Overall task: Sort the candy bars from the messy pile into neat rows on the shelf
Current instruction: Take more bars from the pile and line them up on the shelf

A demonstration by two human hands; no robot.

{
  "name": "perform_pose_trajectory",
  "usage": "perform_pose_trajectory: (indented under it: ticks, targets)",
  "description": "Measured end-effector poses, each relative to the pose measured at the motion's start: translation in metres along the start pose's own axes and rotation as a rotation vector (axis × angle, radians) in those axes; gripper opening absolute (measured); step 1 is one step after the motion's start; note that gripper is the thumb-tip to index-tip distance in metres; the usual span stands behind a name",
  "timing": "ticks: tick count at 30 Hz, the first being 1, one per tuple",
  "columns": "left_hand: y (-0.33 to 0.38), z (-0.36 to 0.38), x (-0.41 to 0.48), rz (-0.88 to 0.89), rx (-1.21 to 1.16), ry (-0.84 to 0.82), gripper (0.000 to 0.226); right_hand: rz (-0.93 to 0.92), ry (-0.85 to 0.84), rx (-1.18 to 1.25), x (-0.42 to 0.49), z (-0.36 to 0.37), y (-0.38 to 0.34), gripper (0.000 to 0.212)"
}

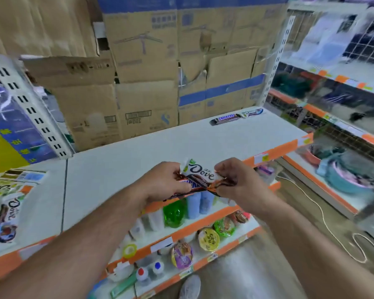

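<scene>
fig. 1. a person stands at a white shelf (138,152) with an orange front edge, both forearms reaching forward over it.

(a) the left hand (167,181) and right hand (235,183) hold a small stack of candy bars between them, just above the shelf's front edge. each hand's fingers are curled and pinch one end of the stack. on top lies a white dove bar (201,174), label up. under it is a brown snickers bar (192,187), partly hidden by the fingers. whether more bars sit beneath cannot be told.

(b) at the far right back corner of the shelf, a second snickers bar (227,119) and a second dove bar (252,112) lie flat, end to end in one line, just in front of the cardboard boxes (143,87) that form the rear wall.

(c) at the left edge of the view, the messy pile (8,214) rests on the shelf. a large dove wrapper lies on top, and other packets are blurred behind it.

(d) the lower shelves (181,231) below the hands carry bottles and sealed jelly cups. a white cord (330,231) trails on the floor at right, and a pale shoe (190,288) shows at the bottom.
</scene>
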State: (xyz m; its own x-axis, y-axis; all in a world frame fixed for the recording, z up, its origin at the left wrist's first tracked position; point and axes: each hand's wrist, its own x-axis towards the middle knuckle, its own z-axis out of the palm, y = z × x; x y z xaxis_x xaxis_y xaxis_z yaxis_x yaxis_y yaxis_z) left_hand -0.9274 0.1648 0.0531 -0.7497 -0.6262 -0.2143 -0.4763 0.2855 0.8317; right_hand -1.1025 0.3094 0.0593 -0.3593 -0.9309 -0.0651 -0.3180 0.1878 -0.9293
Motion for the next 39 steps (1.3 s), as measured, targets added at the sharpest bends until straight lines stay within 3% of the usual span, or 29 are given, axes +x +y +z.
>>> perform_pose_trajectory:
  ticks: [9,23,33,39]
  targets:
    - [0.037,0.031,0.112,0.062,-0.026,-0.113,0.012,0.106,0.15,-0.026,0.053,-0.078,0.039,0.042]
    - [0.073,0.027,0.283,0.069,-0.009,-0.181,0.015,0.163,0.172,-0.042,0.203,-0.17,0.07,0.028]
    - [0.083,0.035,0.348,-0.042,0.047,-0.153,0.041,0.174,0.121,0.002,0.262,-0.219,0.087,0.02]
    - [0.1,0.053,0.372,-0.145,0.145,-0.093,0.011,0.184,0.062,0.049,0.298,-0.258,0.111,0.019]
